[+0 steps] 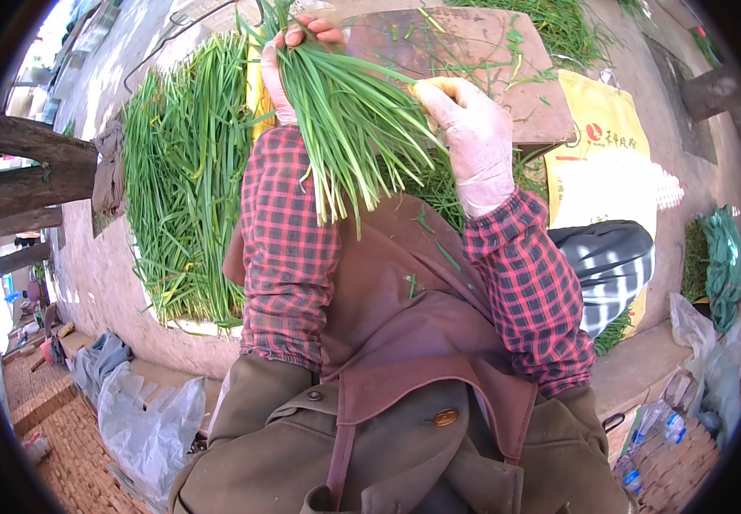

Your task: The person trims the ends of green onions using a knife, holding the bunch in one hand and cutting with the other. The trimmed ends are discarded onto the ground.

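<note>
My left hand (275, 83) is closed around a bunch of green chives (351, 115), gripping it near the top of the view. The pale stalk ends fan out downward and to the right, over my left sleeve and the brown apron (402, 250). Thumb and forefinger of my right hand (476, 132) pinch a stalk at the right edge of that bunch. Left of my left forearm lies a large, neatly laid pile of chives (190, 180). Beyond my hands stands a reddish-brown board or low tabletop (396, 38) with loose leaves scattered on it.
Loose greens (537, 26) lie past the board. A yellow printed sack (595, 109) is spread at the right. Tree trunks (36, 186) stand at the left. Clear plastic bags (145, 417) and small plastic bottles (674, 427) lie near the brick paving behind me.
</note>
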Tool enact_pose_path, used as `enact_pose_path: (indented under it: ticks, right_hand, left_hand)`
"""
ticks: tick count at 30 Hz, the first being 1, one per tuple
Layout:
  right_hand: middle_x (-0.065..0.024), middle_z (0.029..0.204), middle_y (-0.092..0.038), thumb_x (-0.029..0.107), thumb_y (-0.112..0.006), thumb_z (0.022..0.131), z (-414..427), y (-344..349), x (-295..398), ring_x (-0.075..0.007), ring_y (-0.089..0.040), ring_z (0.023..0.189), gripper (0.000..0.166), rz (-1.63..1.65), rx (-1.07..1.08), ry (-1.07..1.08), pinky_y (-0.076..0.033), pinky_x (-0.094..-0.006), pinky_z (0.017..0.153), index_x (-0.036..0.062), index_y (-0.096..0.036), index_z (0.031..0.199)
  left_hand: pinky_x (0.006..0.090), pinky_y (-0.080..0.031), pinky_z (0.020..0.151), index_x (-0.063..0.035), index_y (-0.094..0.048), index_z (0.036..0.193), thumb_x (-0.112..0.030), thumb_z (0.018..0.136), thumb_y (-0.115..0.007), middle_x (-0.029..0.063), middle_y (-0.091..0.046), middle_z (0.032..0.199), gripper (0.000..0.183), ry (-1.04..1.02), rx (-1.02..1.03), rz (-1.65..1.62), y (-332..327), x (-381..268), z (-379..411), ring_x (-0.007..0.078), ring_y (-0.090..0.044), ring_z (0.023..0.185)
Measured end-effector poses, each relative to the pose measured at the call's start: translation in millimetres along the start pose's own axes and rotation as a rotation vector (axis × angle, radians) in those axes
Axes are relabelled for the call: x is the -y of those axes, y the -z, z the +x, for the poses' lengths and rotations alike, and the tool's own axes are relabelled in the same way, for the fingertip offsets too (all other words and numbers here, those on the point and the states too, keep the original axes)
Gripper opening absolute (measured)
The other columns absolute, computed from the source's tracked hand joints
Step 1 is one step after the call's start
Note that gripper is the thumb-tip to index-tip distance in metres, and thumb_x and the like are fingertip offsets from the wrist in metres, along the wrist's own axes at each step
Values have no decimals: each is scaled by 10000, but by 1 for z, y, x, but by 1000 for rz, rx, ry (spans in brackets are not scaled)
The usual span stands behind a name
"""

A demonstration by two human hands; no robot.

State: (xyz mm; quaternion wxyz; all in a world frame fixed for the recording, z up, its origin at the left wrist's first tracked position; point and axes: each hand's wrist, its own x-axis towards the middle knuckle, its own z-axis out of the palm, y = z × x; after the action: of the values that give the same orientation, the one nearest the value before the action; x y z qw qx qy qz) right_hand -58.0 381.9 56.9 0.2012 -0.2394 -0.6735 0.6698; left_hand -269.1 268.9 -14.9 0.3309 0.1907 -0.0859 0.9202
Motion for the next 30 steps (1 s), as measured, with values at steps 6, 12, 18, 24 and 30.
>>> enact_pose_path:
  ticks: [6,12,18,24,30]
  right_hand:
    - [1,781,-648,214,-660,882,-18,38,6,-49,-519,671,260,203,-54,-53,-417,-209,640,-19,-692,992]
    - [-44,810,-566,199,-600,955,-44,105,-14,-94,-493,649,283,406,-10,95,-518,-309,812,-74,-614,1032]
    - [-42,802,-529,156,-565,966,-67,141,-31,-97,-447,634,192,621,-14,-16,-481,-346,856,-31,-574,1006]
    - [-57,848,-557,136,-571,962,-65,188,-30,-123,-476,679,239,871,-71,38,-448,-382,910,-45,-556,1117]
    - [-97,860,-573,100,-574,951,-63,182,-48,-168,-493,686,141,1024,-61,-67,-443,-434,907,-18,-560,1029]
  left_hand:
    - [376,-431,932,-15,-529,834,-158,905,-529,80,-521,1055,160,33,-48,-104,-11,2,-2,228,-484,1040]
    - [355,-440,896,-44,-514,831,-147,899,-534,49,-546,969,125,53,-85,-115,-7,-3,-2,212,-496,986]
    - [278,-428,788,-83,-474,825,-146,900,-532,1,-489,855,114,244,-40,-175,-5,-17,1,124,-473,831]
    - [266,-438,752,-87,-491,843,-142,897,-548,15,-525,943,95,160,2,-159,-1,-21,-3,118,-488,822]
    - [242,-420,703,-121,-499,748,-118,862,-547,-19,-507,789,124,239,6,-97,9,-41,4,103,-460,730]
